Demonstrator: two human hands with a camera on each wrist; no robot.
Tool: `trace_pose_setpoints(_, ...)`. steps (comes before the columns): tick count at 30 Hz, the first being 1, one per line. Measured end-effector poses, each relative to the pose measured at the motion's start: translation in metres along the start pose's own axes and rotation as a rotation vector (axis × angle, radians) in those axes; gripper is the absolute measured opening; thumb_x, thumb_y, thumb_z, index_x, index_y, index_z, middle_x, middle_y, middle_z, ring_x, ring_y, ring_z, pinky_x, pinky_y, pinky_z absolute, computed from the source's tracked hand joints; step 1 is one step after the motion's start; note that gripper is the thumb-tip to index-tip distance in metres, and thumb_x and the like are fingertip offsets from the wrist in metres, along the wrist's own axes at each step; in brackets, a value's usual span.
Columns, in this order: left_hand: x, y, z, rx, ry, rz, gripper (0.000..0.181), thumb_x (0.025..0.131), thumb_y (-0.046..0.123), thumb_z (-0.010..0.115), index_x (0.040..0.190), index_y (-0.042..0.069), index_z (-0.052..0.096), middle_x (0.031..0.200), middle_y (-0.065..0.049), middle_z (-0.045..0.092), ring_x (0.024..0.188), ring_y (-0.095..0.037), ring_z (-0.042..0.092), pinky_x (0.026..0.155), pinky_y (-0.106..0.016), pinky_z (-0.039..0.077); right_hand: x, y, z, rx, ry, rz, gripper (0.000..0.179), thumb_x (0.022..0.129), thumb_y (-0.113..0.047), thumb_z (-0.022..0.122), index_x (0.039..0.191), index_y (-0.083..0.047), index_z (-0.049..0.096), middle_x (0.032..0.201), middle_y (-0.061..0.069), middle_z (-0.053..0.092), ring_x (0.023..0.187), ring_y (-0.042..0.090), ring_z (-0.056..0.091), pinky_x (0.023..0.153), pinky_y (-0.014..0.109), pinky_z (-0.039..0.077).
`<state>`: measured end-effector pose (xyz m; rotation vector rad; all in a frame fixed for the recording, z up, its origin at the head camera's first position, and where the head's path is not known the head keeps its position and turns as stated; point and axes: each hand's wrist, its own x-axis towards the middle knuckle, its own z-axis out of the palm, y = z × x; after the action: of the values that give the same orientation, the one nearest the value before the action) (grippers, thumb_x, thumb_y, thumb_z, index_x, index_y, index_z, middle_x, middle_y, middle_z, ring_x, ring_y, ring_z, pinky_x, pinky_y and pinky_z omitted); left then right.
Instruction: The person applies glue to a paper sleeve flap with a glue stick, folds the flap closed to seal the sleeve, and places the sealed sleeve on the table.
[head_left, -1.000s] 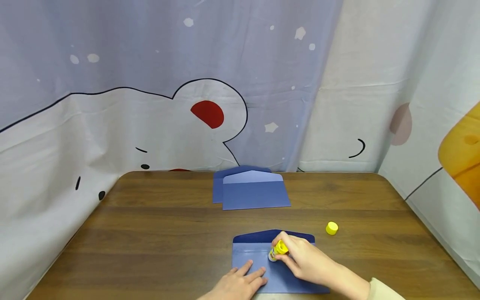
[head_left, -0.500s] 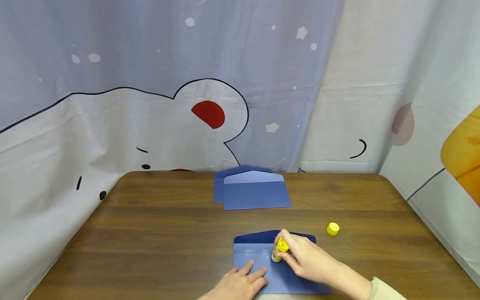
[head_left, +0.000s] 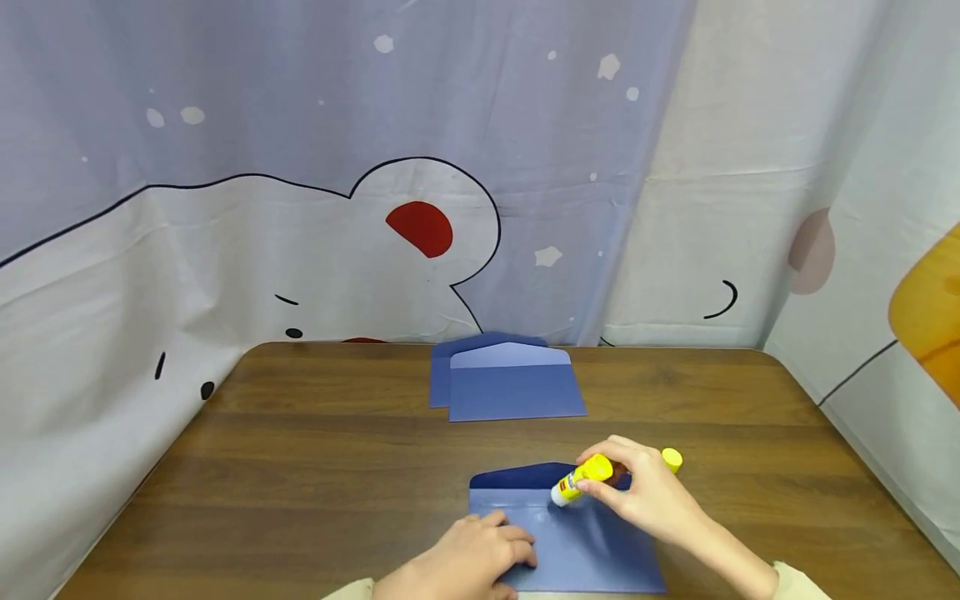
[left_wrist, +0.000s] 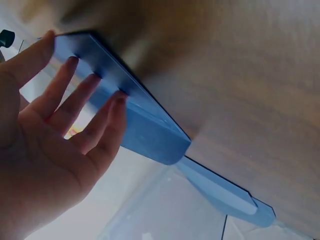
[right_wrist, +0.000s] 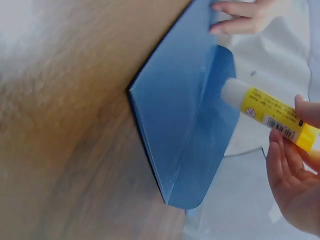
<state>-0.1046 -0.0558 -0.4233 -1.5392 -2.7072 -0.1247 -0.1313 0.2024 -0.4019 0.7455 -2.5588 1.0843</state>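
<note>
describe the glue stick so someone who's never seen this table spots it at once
On the brown wooden table, find the nearest blue envelope. Over it, the right hand pinches the glue stick at a slant, white end down. It is a long tube with a printed yellow label, unlike the short yellow cap lying behind that hand.

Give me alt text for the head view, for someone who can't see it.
The right hand holds a tilted yellow glue stick over an open blue envelope, where the left hand rests. Two more blue envelopes overlap behind, and a yellow cap sits on the wooden table.
</note>
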Motion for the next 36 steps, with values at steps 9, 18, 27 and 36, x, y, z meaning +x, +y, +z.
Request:
trace_pose_setpoints(9, 0.015, -0.02, -0.013, -0.04, 0.24, -0.141, 0.045, 0.067, 0.03, 0.085, 0.108, 0.025, 0.069, 0.111, 0.013, 0.067, 0.104, -0.006, 0.056, 0.082, -0.026, 0.048, 0.003, 0.029, -0.025, 0.803, -0.031, 0.459, 0.03, 0.087, -0.006, 0.066, 0.117, -0.002, 0.066, 0.102, -0.003, 0.069, 0.09, 0.006, 0.067, 0.081, 0.022, 0.055)
trace_pose_setpoints(18, 0.033, -0.032, -0.006, -0.075, 0.183, -0.226, 0.099, 0.058, 0.05, 0.088, 0.14, 0.014, 0.046, 0.137, 0.003, 0.054, 0.124, -0.013, 0.05, 0.094, -0.035, 0.047, 0.006, 0.037, -0.027, 1.293, -0.065, 0.576, 0.025, 0.097, -0.001, 0.049, 0.108, -0.017, 0.064, 0.116, 0.001, 0.057, 0.109, 0.009, 0.064, 0.097, 0.02, 0.047)
trace_pose_setpoints(27, 0.036, -0.028, 0.004, -0.047, 0.143, -0.204, 0.1, 0.06, 0.05, 0.087, 0.141, 0.011, 0.045, 0.134, 0.005, 0.055, 0.117, -0.011, 0.052, 0.091, -0.031, 0.047, 0.005, 0.047, -0.026, 1.423, -0.128, 0.617, 0.02, 0.102, -0.014, 0.044, 0.103, -0.016, 0.063, 0.102, -0.003, 0.061, 0.095, 0.006, 0.062, 0.086, 0.014, 0.049)
trace_pose_setpoints(36, 0.039, -0.023, 0.005, -0.036, 0.161, -0.192, 0.088, 0.062, 0.044, 0.088, 0.136, 0.017, 0.048, 0.127, 0.008, 0.057, 0.111, -0.01, 0.055, 0.086, -0.029, 0.049, 0.005, 0.051, -0.025, 1.547, -0.158, 0.613, 0.023, 0.099, -0.003, 0.043, 0.109, -0.013, 0.062, 0.108, 0.002, 0.058, 0.099, 0.01, 0.062, 0.089, 0.016, 0.048)
